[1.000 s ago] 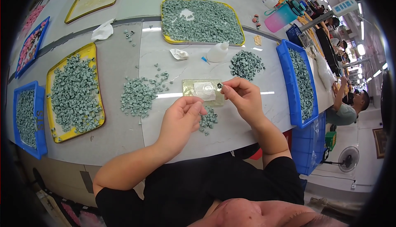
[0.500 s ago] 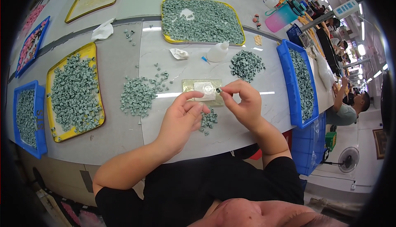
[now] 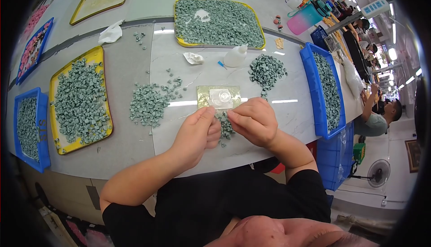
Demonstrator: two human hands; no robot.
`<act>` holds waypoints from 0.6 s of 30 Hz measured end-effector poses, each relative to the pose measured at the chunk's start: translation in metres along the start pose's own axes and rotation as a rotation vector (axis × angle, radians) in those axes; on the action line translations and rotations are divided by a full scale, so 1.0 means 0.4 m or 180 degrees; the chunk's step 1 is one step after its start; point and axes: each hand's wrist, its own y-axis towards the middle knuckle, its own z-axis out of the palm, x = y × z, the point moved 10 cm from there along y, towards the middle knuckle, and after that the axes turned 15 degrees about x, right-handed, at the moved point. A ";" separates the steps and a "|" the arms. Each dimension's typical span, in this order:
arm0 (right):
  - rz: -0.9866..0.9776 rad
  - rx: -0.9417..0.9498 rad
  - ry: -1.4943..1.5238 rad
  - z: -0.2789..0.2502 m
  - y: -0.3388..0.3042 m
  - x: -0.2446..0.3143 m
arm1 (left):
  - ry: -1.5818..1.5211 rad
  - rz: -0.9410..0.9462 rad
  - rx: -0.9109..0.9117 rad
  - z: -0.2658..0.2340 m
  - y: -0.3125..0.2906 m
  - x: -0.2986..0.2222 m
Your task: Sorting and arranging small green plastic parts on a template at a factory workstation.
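Far left: blue bin point(image 3: 44, 132), filled with small green pieces. Beyond it, near the rim of the view, narrow blue tray point(image 3: 25, 77) with pink and dark bits. Next, left yellow tray point(image 3: 98, 55), heaped with the same green pieces, some bare yellow at the upper end. Farther back, shallow yellow tray point(image 3: 102, 0) with a pale inside; to its lower right, crumpled white tissue point(image 3: 111, 32).

Left of centre: loose heap point(image 3: 148, 105) of green pieces, scattering toward upper right. Left hand point(image 3: 193, 135) just right of it, fingers curled, thumb pressed against forefinger; anything between the tips hidden. Above, crumpled paper point(image 3: 193, 58) and, farther back, big yellow tray point(image 3: 193, 46) spread with green pieces, one white patch showing.

Centre: pale green slab point(image 3: 203, 95) flat on white marbled table point(image 3: 287, 112), white paper and clear round disc point(image 3: 224, 95) on top, just beyond both hands' fingertips. Below slab, small heap point(image 3: 226, 130) of green pieces between the hands. Behind slab, white squeeze bottle point(image 3: 235, 57).

Right hand point(image 3: 256, 121) at slab's near edge, near the left, thumb and fingertips pinched together; impossible to tell if around a piece.

Farther right: darker heap point(image 3: 267, 71), trailing toward right hand; pink-and-teal drinking bottle point(image 3: 303, 19) at back; right blue bin point(image 3: 310, 76) full of green pieces; beyond, co-worker point(image 3: 376, 122) and fan point(image 3: 380, 173)
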 end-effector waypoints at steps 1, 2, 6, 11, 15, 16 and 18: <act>-0.0052 -0.0014 -0.0082 0.000 0.000 0.006 | -0.0026 -0.0038 0.0013 0.003 -0.001 0.003; -0.0049 -0.0014 -0.0084 0.001 0.001 0.006 | -0.0026 -0.0040 0.0014 0.005 -0.002 0.001; -0.0147 -0.0020 -0.0203 0.000 0.002 0.019 | 0.0020 -0.0111 0.0057 0.012 0.000 0.003; -0.0191 0.0003 -0.0196 0.006 0.003 0.029 | 0.0064 -0.0166 0.0058 0.010 0.000 0.008; -0.0228 0.0003 -0.0319 0.016 0.004 0.040 | 0.0125 -0.0020 0.0061 0.012 -0.002 0.006; -0.0252 -0.0016 -0.0328 0.020 0.004 0.044 | 0.0123 0.0067 0.0068 0.013 -0.003 0.003; -0.0312 -0.0083 -0.0312 0.033 0.002 0.050 | 0.0212 0.0193 0.0005 0.010 -0.006 -0.001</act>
